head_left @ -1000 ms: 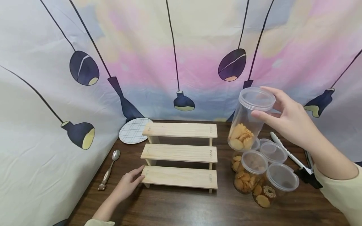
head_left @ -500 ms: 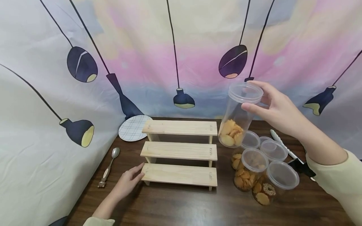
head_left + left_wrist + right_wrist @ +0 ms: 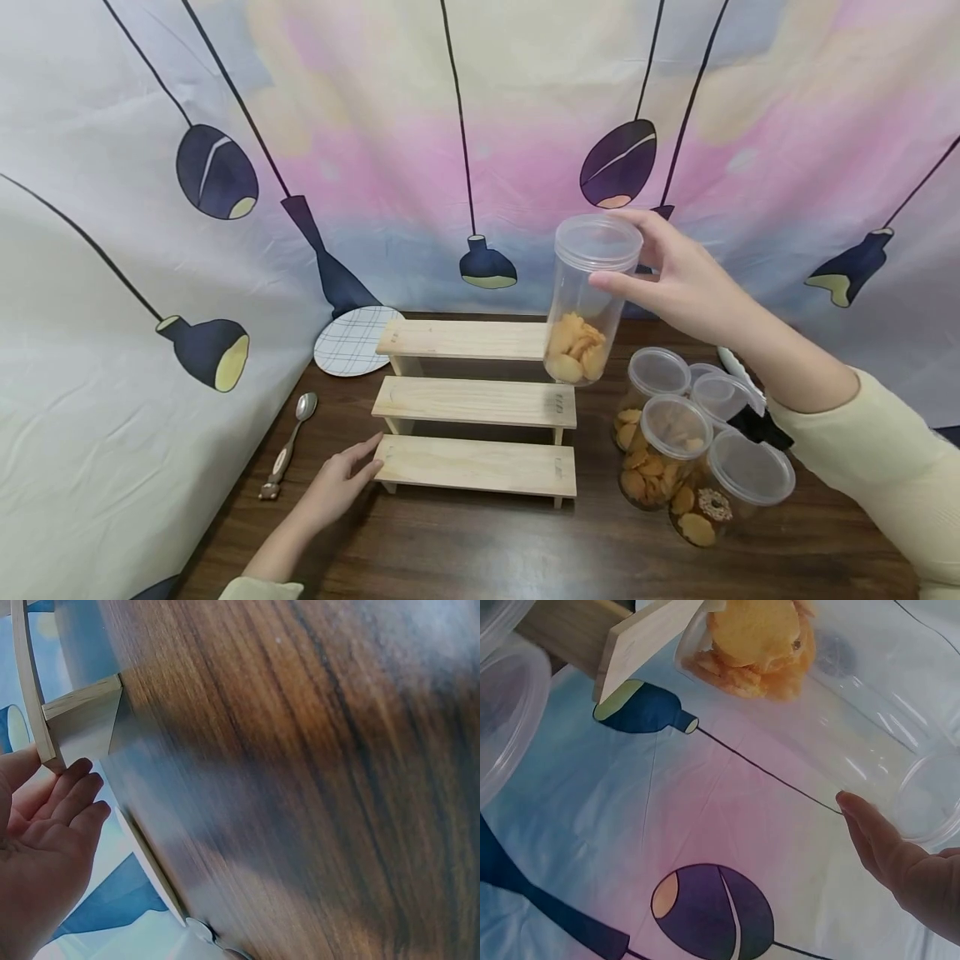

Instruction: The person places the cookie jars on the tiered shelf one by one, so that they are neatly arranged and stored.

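Note:
My right hand (image 3: 678, 279) grips a clear plastic jar (image 3: 583, 287) near its lid, thumb in front and fingers behind. Crinkled orange cookies fill the jar's lower part. It hangs slightly tilted in the air, covering the right end of the top step of a three-tier wooden display stand (image 3: 472, 462). At the bottom step's left end, my left hand (image 3: 333, 492) pinches the board. The left wrist view shows the thumb above the board (image 3: 34, 697) and fingers beneath. In the right wrist view the jar (image 3: 855, 735) appears sideways, with several fingers (image 3: 881, 840) against it.
Several lidded cookie jars (image 3: 675, 429) cluster right of the stand on the dark wooden table (image 3: 450, 554). Behind them lie white-handled tongs (image 3: 738, 367), partly hidden by my arm. A spoon (image 3: 285, 454) and a checked oval plate (image 3: 356, 342) are at left. A printed cloth (image 3: 390, 167) hangs behind.
My right hand has carried the jar leftward from above the other jars to the right end of the stand's top step. My left hand has stayed on the bottom step.

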Tool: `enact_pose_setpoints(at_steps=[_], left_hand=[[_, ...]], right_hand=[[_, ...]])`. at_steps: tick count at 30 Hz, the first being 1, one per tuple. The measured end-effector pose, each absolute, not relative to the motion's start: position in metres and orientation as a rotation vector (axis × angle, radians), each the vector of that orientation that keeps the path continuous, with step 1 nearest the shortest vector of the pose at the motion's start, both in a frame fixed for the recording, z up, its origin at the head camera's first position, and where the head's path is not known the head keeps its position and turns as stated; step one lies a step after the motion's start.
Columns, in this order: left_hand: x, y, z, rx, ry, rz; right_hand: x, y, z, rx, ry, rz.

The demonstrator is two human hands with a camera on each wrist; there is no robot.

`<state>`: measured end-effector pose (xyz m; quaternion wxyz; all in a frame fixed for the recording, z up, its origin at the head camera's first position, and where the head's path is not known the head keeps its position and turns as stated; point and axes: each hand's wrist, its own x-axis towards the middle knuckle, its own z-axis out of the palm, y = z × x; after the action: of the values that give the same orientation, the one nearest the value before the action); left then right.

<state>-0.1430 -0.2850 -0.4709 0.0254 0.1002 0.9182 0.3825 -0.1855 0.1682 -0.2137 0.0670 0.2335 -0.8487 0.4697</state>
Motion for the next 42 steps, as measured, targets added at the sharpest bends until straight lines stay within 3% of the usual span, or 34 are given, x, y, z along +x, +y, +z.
enact_pose_setpoints(at_steps=[21,42], left_hand=[[-0.146,-0.284,-0.468,0.390,2.864,1.143],[-0.144,-0.284,-0.466,0.354,2.827,1.123]], right_hand=[[-0.226,0.111,-0.224,0.771,-2.515,1.476],[-0.253,0.014,-0.242,0.830,-2.343,1.659]])
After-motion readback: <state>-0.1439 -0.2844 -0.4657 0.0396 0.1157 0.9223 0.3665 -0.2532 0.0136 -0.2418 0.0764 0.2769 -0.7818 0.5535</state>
